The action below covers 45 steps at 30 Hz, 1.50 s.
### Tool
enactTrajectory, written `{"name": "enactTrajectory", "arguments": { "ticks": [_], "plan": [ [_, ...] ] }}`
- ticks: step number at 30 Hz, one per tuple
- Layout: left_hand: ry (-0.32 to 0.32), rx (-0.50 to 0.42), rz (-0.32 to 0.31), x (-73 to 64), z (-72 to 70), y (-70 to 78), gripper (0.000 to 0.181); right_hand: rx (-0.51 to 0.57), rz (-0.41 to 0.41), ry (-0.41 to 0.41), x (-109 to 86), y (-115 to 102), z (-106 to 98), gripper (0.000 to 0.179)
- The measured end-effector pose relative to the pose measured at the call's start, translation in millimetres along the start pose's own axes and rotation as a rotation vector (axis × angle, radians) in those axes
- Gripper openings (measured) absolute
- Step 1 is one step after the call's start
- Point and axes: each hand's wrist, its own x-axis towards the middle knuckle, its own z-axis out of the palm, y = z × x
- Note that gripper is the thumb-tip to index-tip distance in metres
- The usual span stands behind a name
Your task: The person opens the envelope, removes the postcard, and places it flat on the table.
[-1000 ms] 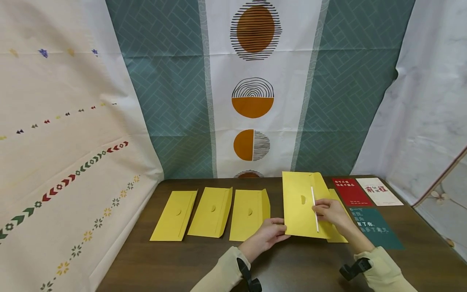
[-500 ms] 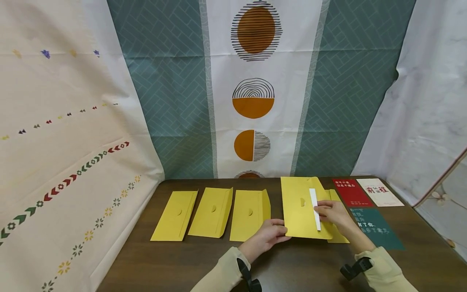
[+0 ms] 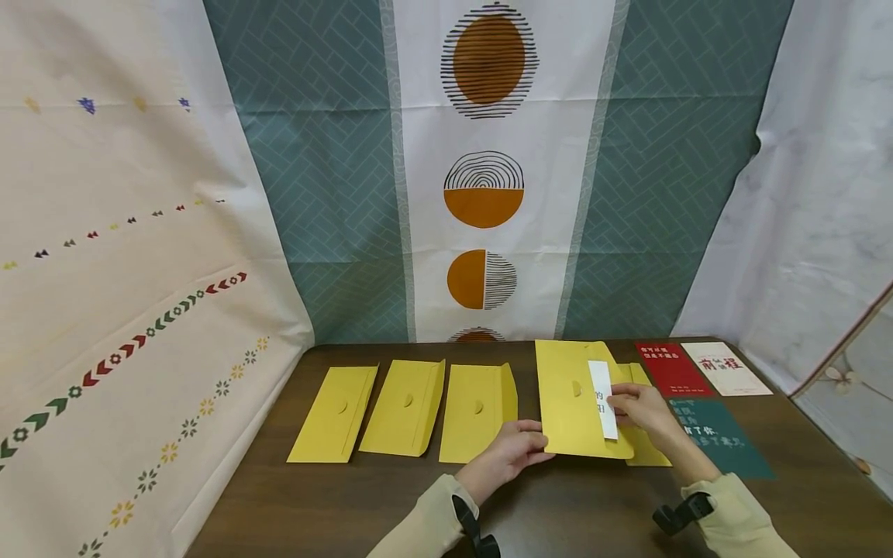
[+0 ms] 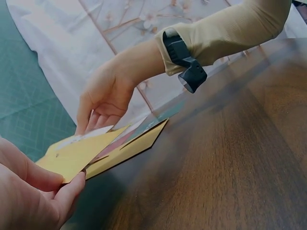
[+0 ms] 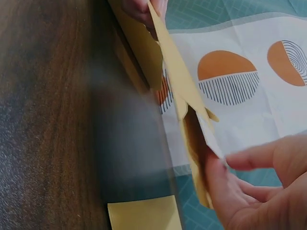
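My left hand [image 3: 515, 448] grips the lower left corner of a yellow envelope [image 3: 565, 399], thumb on one side and fingers on the other, as the left wrist view shows. The envelope is raised off the table and tilted. From its right-hand opening sticks part of a white card [image 3: 601, 387] with dark characters. My right hand [image 3: 645, 411] pinches the card's outer edge between thumb and fingers. In the right wrist view the envelope's mouth [image 5: 194, 143] gapes, with the card [image 5: 208, 134] partly inside. Another yellow envelope [image 3: 649, 453] lies behind and below, partly hidden.
Three yellow envelopes lie in a row to the left: one far left [image 3: 328, 426], one middle [image 3: 394, 418], one nearer [image 3: 463, 426]. At the right lie a red card [image 3: 673, 368], a white card [image 3: 725, 380] and a teal card [image 3: 725, 449] on the dark wooden table [image 3: 335, 511].
The white card, at first a thin strip at the opening, now shows wider with characters on it. My right hand has moved slightly right; the envelope is a little lower. My left hand keeps its hold.
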Motion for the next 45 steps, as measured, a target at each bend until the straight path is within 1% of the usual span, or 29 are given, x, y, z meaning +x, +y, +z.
{"name": "enactTrajectory", "arguments": {
  "ticks": [3,5,8,13,17,21,24,26,30,32,35,37,38,39,44,45],
  "plan": [
    [0.000,0.001,0.008,-0.4,-1.0,-0.1,0.033,-0.011,0.009,-0.060,1.1,0.9,0.0,0.064],
    [0.000,-0.003,0.011,-0.6,-1.8,-0.4,0.032,-0.020,0.011,-0.081,2.0,2.1,-0.1,0.067],
    [0.000,-0.013,0.005,-0.6,-3.0,-1.0,0.032,-0.024,0.009,-0.086,2.8,3.4,-0.5,0.068],
    [0.005,-0.019,-0.008,-0.3,-4.2,-1.7,0.035,-0.024,0.000,-0.060,1.4,2.0,-2.4,0.068],
    [0.020,-0.013,-0.015,-0.7,-5.0,-1.2,0.037,-0.046,0.003,-0.004,1.1,1.1,-3.1,0.064],
    [0.031,-0.004,-0.022,-1.4,-5.2,-1.2,0.037,-0.065,-0.037,0.096,51.0,52.8,-4.5,0.064],
    [0.036,-0.006,-0.020,-1.1,-4.9,-1.9,0.038,-0.058,-0.082,0.165,88.0,90.4,-6.0,0.064],
    [0.042,-0.014,-0.017,-0.4,-4.6,-2.5,0.040,-0.029,-0.085,0.196,88.7,89.8,-6.7,0.058],
    [0.050,-0.026,-0.007,1.2,-4.4,-3.4,0.043,0.052,-0.102,0.266,80.3,79.7,-8.8,0.050],
    [0.050,-0.025,-0.002,1.4,-4.2,-3.3,0.042,0.083,-0.117,0.272,73.4,73.3,-12.3,0.050],
    [0.047,-0.023,0.004,0.7,-3.7,-2.0,0.039,0.080,-0.123,0.299,64.2,65.2,-17.2,0.049],
    [0.044,-0.025,0.009,0.2,-3.4,-1.5,0.039,0.074,-0.128,0.310,61.4,62.5,-20.1,0.049],
    [0.044,-0.027,0.010,0.0,-3.2,-1.4,0.039,0.087,-0.139,0.303,60.7,61.6,-22.8,0.049],
    [0.044,-0.027,0.012,-0.2,-3.0,-1.1,0.039,0.086,-0.131,0.331,63.0,63.0,-22.9,0.047],
    [0.046,-0.040,0.008,-0.3,-2.3,-1.9,0.042,0.107,-0.112,0.379,82.9,78.5,-25.4,0.049],
    [0.045,-0.037,0.008,-0.3,-2.0,-1.9,0.042,0.095,-0.096,0.404,87.8,82.9,-24.2,0.049]
  ]
}}
